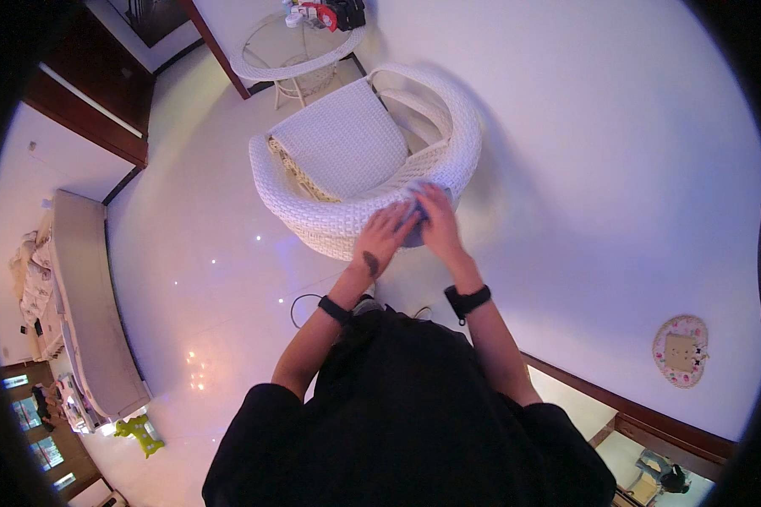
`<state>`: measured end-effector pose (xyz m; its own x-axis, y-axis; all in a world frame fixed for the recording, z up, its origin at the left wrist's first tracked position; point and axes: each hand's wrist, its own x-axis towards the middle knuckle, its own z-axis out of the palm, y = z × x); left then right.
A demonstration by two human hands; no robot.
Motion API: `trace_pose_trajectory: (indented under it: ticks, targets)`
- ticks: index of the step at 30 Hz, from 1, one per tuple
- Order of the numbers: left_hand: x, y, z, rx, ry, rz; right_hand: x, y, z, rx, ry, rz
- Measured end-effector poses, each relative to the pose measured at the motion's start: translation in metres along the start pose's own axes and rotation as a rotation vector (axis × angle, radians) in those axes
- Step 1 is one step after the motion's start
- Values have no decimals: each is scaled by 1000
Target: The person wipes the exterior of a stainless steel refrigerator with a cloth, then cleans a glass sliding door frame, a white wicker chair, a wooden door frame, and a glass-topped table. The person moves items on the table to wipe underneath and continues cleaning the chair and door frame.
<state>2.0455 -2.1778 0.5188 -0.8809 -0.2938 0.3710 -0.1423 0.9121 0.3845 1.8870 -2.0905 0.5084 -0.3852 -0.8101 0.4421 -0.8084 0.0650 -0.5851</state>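
Observation:
A white woven wicker armchair (349, 136) stands before me, its curved backrest rim nearest to me. Both my hands are at the right part of that rim, close together over a grey-blue cloth (415, 234). My left hand (380, 234) lies with its fingers spread over the rim and the cloth's edge. Bent fingers of my right hand (436, 218) rest on the cloth from the right. Part of the cloth hangs down the outside of the backrest between my hands. Whether either hand pinches it is hard to tell, as the fingers are slightly blurred.
Beyond the chair is a round glass-topped wicker table (250, 70) with small items and a black bag (349, 12). A white wall (577, 158) runs along the right. Near my feet a dark cable (295, 310) loops on the floor. A bed (89, 304) and a green toy animal (141, 436) are at left.

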Motion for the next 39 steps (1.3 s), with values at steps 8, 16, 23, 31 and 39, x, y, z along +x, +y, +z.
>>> trace_pose_trajectory:
  ticks: [8,16,23,31,39]
  targets:
    - [-104,-70,-25,64,-48,-308,23,-79,102,-110,-290,-150]
    - [-96,-90,-53,-120,44,-263,30,-93,110,-17,-279,-124]
    - [-17,-35,-5,-80,-221,-183,20,-37,57,-120,-110,54]
    - [76,0,51,148,-290,-201,53,57,-13,-29,-78,86]
    - [175,22,120,339,-234,-362,118,171,-28,246,23,13]
